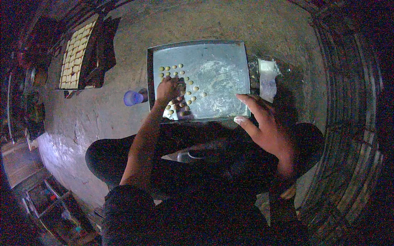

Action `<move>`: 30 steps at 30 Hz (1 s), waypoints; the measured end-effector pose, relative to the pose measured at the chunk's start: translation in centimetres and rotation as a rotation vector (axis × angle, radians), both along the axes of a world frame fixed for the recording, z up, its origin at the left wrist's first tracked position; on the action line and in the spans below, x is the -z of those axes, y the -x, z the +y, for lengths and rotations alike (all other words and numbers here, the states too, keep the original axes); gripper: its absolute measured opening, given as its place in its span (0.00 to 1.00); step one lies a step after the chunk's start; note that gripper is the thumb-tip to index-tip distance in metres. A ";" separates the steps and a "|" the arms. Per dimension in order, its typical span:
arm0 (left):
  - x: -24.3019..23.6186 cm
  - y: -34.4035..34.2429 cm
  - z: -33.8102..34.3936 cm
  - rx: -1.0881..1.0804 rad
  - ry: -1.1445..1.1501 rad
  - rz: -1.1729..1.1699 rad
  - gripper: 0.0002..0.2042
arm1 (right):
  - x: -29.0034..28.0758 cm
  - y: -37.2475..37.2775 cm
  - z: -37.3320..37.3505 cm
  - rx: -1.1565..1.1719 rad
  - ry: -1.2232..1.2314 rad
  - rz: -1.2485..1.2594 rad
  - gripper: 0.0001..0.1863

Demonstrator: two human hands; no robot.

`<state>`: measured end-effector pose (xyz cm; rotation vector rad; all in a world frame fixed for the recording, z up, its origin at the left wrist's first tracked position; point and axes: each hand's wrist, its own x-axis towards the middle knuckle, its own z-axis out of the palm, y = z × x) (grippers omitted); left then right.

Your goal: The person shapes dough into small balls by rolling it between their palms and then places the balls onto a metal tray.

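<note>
A shallow metal tray (198, 42) lies in front of me on the floor, dusted with white flour (215, 69) across its middle and right. Several small pale dough balls (174, 67) are spread over its left part, some in loose rows. My left hand (168, 89) is over the left part among these balls, its fingers curled down; their tips, and whatever they may hold, are hidden. At the tray's near right corner, my right hand (264, 123) is open with thumb and fingers apart. White flour coats its fingertips, and nothing shows between them.
Left of the tray stands a purple-blue cup (133, 98). A clear plastic bag of white powder (267, 80) lies right of it, with some powder spilled. At the far left, a dark tray holds rows of pale pieces (76, 55). My bent knees flank the near side.
</note>
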<state>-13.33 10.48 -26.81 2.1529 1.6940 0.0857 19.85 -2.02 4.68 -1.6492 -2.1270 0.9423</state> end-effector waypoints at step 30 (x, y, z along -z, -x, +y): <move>2.7 -1.7 3.5 -0.054 -0.121 -0.382 0.09 | -0.5 -1.5 -1.4 0.037 -0.087 0.086 0.24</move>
